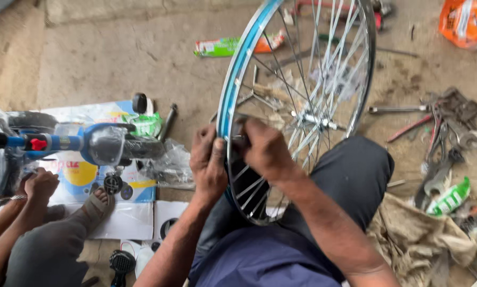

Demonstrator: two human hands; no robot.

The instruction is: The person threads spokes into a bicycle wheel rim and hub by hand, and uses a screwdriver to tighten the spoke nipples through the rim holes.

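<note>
- Blue-framed bicycle (89, 142), partly wrapped in clear plastic, lay at the far left over flattened cardboard (116, 212), where a co-worker's hand (39, 183) rested near it.
- Left hand (207, 159) of the person was curled shut around the rim, thumb over its blue edge.
- Upright between the knees stood the bicycle wheel (297, 101), its lower arc resting on the lap.
- Right hand (265, 149) was closed just inside the rim, fingers pinched among the spokes; what it pinched, I could not tell.
- That wheel looked light and stiff at the rim, yet its thin spokes seemed bendable, so the rim was the safer hold.
- Pliers and wrenches (446, 138) lay scattered on the floor at the right, beside a rag (419, 239).
</note>
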